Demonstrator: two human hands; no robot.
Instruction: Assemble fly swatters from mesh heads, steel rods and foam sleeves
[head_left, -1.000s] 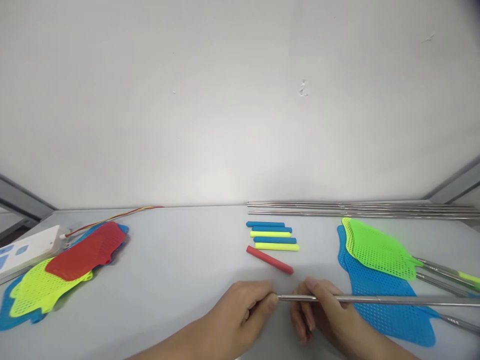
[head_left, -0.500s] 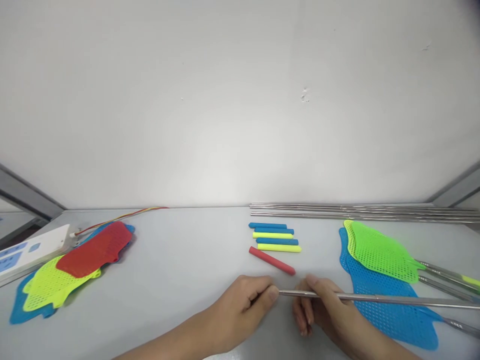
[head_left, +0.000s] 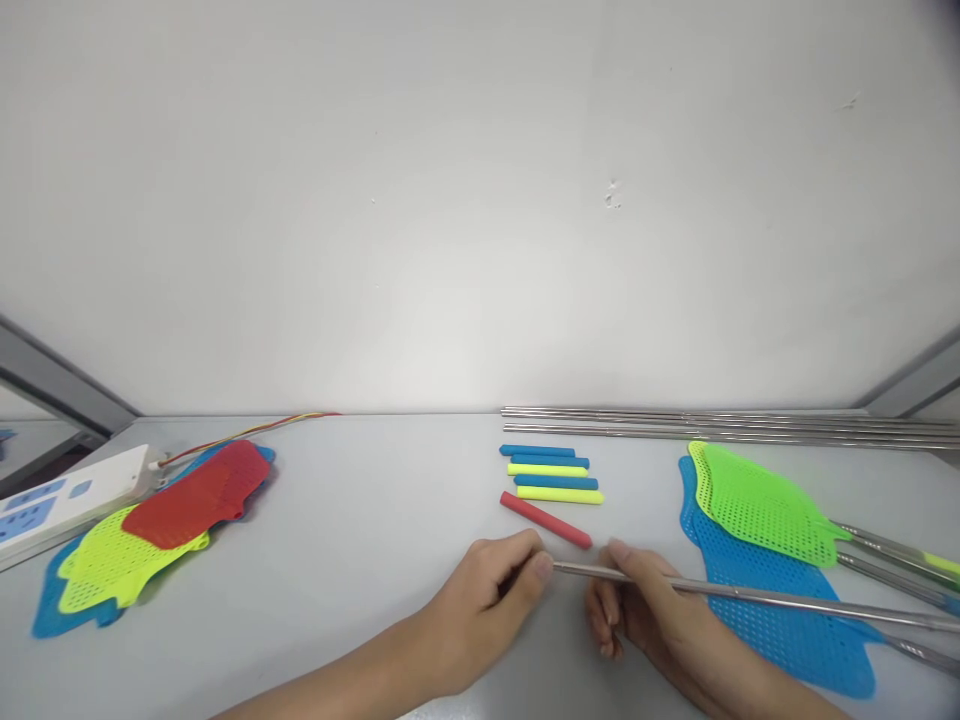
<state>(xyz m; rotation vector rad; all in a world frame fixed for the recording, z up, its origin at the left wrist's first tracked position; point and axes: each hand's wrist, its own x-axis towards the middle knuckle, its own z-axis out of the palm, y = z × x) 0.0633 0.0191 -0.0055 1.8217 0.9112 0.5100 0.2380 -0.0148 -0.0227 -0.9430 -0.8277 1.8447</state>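
My right hand (head_left: 645, 610) is closed round a thin metal rod (head_left: 757, 595) that runs off to the right over a blue mesh swatter head (head_left: 772, 620). My left hand (head_left: 487, 610) rests on the table with its thumb and fingers pinched at the rod's left tip. Just beyond the hands lies a red foam grip (head_left: 546, 520). Behind it sit blue and yellow foam grips (head_left: 555, 475) in a row.
A green swatter head (head_left: 757, 505) lies on the blue one at right, with finished handles (head_left: 900, 555) beside it. Several bare metal rods (head_left: 720, 425) lie along the back wall. At left are red, yellow and blue swatter heads (head_left: 142, 535) and a white power strip (head_left: 67, 495).
The rod's left tip has risen a little and tilted, with both hands edging slightly away from me. The view has shifted a bit to the left.
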